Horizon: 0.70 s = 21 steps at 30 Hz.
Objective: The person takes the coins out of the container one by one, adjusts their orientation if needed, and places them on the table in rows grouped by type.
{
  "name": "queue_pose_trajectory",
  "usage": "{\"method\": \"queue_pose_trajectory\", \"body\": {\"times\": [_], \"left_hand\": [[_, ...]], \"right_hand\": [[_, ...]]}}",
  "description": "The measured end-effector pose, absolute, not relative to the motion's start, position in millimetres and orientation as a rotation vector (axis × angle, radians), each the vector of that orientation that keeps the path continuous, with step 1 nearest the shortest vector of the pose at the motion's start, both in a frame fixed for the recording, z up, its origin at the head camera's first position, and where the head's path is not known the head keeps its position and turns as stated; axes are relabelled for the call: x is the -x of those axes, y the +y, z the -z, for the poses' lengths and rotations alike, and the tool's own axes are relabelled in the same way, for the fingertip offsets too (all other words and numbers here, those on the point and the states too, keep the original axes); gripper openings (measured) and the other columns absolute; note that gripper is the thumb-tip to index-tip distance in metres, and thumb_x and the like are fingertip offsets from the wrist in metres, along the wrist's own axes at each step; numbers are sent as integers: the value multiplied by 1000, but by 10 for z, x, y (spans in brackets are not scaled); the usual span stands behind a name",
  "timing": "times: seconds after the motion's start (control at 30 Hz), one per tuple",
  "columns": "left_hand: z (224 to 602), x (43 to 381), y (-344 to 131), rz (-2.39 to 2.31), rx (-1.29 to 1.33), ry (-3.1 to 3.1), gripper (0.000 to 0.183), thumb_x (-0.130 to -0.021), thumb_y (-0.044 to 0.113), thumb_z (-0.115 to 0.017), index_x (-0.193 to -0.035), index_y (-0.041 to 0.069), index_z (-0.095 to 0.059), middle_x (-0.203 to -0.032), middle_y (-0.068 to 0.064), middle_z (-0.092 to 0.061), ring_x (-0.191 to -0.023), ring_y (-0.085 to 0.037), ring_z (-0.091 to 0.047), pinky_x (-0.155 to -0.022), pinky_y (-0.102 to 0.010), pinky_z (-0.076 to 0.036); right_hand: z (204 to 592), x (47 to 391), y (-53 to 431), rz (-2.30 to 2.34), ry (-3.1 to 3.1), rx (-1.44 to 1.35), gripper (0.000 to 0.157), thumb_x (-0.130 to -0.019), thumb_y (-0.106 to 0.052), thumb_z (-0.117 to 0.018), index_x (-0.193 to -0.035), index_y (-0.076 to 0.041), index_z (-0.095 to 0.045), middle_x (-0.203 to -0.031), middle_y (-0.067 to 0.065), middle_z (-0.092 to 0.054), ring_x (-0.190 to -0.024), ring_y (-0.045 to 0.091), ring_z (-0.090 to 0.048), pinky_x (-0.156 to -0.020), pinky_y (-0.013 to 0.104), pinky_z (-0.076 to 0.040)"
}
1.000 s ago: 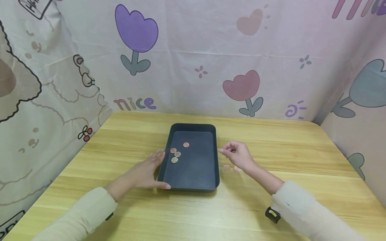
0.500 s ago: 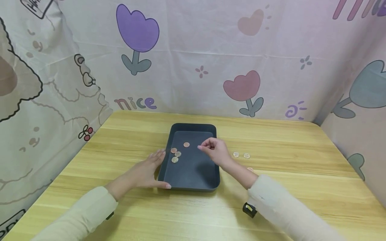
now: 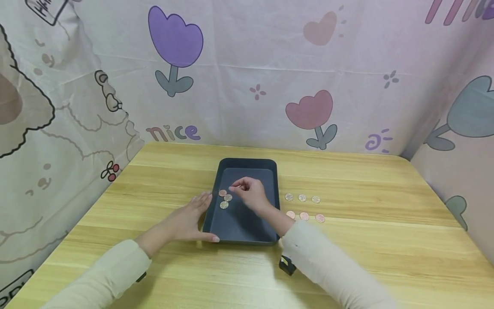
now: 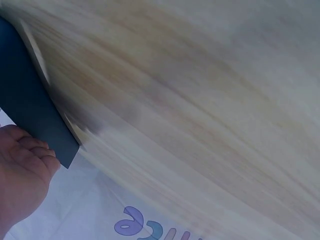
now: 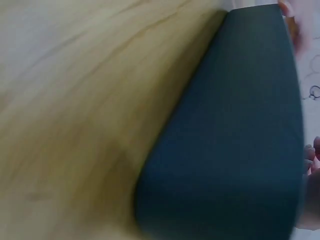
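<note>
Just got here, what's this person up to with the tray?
They're handling coins. The left hand rests against the tray at its left side, while the right hand reaches over the inside, fingers bunched; whether they grip a coin isn't clear. Three coins show inside. On the table to the right are two rows: three pale coins and, nearer the person, three copper ones.

The word "nice" (image 3: 173, 132) stands in coloured letters on the cloth backdrop (image 3: 243, 47); boxed lettering (image 3: 43, 7) at upper left is cropped and unreadable.
</note>
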<state>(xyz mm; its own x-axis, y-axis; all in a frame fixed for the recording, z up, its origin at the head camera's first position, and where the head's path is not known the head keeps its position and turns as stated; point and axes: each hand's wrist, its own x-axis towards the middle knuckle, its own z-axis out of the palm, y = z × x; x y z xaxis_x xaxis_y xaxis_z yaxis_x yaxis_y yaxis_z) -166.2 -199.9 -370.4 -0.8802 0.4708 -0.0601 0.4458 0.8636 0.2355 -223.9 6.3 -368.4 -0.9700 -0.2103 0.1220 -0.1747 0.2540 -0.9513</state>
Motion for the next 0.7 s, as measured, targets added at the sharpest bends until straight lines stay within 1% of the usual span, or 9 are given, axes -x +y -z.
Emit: {"method": "queue_pose_trajectory", "body": {"times": [0.13,0.23,0.4,0.7], "left_hand": [[3710,1666,-2001,-320,-724,2918,118,-65,75,-61,-144,-4,-23,-154,-19,-19,-141,-37,-19,-110,-51,-30],[3710,1667,-1998,-313,-716,2918,118,-66,75,-60,-145,-4,-23,-154,-19,-19,-141,-37,-19,-110,-52,-30],[3709,1665,-1992,-312,-722,2918,117,-66,74,-60,-145,-4,-23,-154,-19,-18,-142,-36,-18,-112,-50,-28],[3703,1659,-2012,-339,-721,2911,118,-66,74,-61,-145,-4,-21,-154,-19,-17,-142,-36,-17,-112,-51,-28]], "right_hand": [[3747,2274,-80,1836,2476,284,16,-82,-11,-69,-92,1,-69,-64,-5,-49,-58,7,-43,-51,17,-36],[3787,2303,-165,1795,2510,212,18,-81,-12,-71,-94,0,-69,-62,-5,-48,-55,7,-42,-49,16,-35],[3861,2349,-228,1725,2570,152,22,-78,-15,-74,-94,0,-69,-60,-3,-49,-51,7,-43,-46,17,-36],[3957,2425,-261,1593,2629,115,18,-78,-10,-73,-91,1,-69,-60,-2,-47,-52,9,-43,-47,17,-34]]}}
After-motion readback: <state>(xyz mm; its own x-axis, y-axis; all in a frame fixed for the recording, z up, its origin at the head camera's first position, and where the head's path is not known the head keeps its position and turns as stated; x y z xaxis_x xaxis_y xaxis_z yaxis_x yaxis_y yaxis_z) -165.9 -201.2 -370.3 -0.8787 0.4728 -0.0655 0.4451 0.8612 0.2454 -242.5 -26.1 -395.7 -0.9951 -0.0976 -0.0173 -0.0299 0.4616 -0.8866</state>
